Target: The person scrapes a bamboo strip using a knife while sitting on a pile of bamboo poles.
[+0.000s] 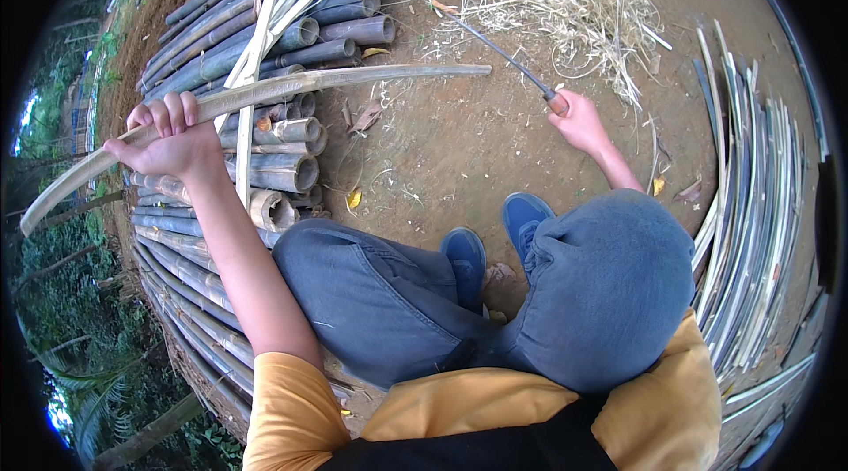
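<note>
My left hand [172, 135] is closed around a long split bamboo strip [327, 78], held out over the bamboo pile at the left. One end of the strip reaches right over the bare ground; the other sticks out to the lower left past my fist. In my right hand [583, 122] is the wooden handle of a knife [508, 56] with a long, thin, dark blade. The blade points up and left, its tip near the shavings. Strip and knife are apart from each other.
Stacked bamboo poles [291, 131] lie at my left, with pale split strips [256, 47] across them. A heap of shavings [574, 7] sits on the dirt ahead. At my right lies a bundle of thin bamboo strips [751, 215]. My shoes [464, 255] stand between these.
</note>
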Tool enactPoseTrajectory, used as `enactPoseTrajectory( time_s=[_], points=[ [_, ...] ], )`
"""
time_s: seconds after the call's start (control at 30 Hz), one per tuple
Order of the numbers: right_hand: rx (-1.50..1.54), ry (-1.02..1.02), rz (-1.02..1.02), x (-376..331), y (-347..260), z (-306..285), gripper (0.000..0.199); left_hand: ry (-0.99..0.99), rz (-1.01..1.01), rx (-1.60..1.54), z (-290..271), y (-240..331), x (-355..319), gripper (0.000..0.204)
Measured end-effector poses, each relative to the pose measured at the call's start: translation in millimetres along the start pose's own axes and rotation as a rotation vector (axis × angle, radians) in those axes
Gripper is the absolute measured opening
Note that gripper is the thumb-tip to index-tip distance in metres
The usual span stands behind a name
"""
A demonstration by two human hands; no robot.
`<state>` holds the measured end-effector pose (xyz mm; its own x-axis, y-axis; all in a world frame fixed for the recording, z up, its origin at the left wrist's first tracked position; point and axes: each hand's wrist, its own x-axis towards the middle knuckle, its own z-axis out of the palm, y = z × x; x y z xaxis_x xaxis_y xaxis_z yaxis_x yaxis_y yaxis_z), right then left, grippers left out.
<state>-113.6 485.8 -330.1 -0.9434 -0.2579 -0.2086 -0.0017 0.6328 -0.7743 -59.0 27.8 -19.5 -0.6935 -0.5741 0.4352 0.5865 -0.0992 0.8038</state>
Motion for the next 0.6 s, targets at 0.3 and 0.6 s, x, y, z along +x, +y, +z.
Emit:
enactPoseTrajectory(
  time_s=[0.3, 0.6],
  points=[
    [0.285, -0.552, 0.272, -7, -70, -6, 0.019, -0.135, -0.067, -0.007, 16, 11, -4, 0.063],
    [-0.116, -0.267, -0.089, -14, -84, -2, 0.014, -0.195, -0.069, 0.010, 16, 14, -2, 0.043]
  ],
)
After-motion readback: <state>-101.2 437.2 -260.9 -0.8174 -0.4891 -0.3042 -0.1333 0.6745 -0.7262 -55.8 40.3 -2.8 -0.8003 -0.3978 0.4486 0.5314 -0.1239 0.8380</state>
